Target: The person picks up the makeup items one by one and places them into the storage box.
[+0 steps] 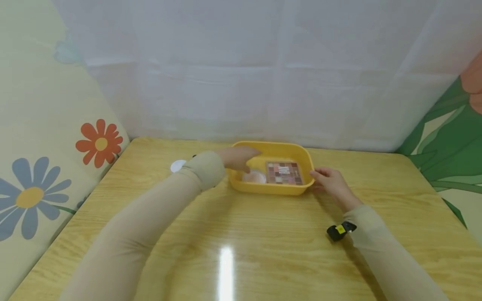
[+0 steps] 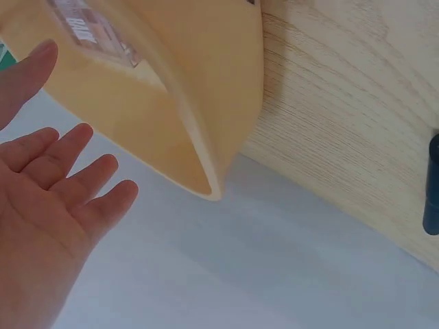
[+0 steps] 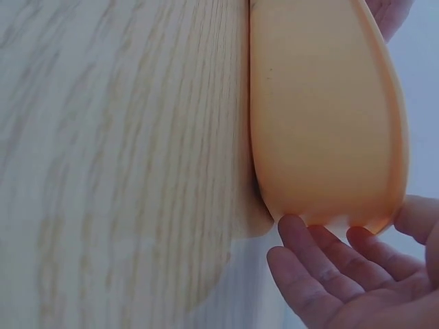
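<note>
A yellow plastic basin [image 1: 269, 189] stands on the wooden table near its back edge. Inside it, a makeup palette [image 1: 284, 173] with small coloured squares lies on the right, and a pale round item [image 1: 254, 176] lies on the left. My left hand [image 1: 241, 158] reaches over the basin's left end. Its fingers are spread and hold nothing in the left wrist view. At the other end, my right hand [image 1: 333, 184] holds the basin, thumb at the rim. In the right wrist view its fingertips [image 3: 291, 225] touch the outer end wall.
A white round item [image 1: 178, 166] lies on the table left of the basin, partly behind the left sleeve. A dark cylinder [image 2: 432, 186] shows at the right edge of the left wrist view. A white cloth [image 1: 226, 83] hangs behind the table.
</note>
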{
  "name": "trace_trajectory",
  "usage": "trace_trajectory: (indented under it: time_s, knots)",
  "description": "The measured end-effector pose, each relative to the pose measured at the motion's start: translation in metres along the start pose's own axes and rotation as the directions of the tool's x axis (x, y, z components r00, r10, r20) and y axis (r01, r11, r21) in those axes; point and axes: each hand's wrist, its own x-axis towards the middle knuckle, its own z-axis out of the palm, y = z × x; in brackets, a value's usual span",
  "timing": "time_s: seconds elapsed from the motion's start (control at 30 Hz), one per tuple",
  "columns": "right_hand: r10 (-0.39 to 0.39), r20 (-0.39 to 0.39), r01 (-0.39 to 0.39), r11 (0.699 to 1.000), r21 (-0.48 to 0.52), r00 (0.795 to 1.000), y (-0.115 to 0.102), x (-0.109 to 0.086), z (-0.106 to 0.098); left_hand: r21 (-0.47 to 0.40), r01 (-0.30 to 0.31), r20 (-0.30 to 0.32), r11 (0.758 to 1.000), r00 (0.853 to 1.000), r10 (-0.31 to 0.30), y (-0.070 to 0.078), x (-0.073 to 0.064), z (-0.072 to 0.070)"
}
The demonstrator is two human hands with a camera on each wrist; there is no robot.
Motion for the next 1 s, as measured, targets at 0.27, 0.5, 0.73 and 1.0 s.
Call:
trace_trajectory:
  time_s: [0.27,0.5,0.73,1.0]
  knots:
    - [-0.005,0.003,0.005,1.000,0.024,1.000,0.002,-0.001,0.000,-0.137,0.033,-0.035,0.990,0.999,-0.038,-0.009,-0.018,0.005]
    - [0.008,0.003,-0.008,1.000,0.011,1.000,0.000,-0.001,0.000,-0.136,0.033,-0.078,0.990,0.996,-0.043,-0.013,-0.033,0.004]
    - [0.002,-0.004,-0.002,1.000,0.025,1.000,-0.002,-0.003,0.000,-0.144,0.049,-0.093,0.988,0.994,-0.063,-0.007,-0.049,0.005]
    - [0.005,-0.007,-0.004,1.000,0.023,1.000,-0.002,-0.003,0.002,-0.140,0.054,-0.132,0.989,0.989,-0.073,-0.011,-0.059,0.011]
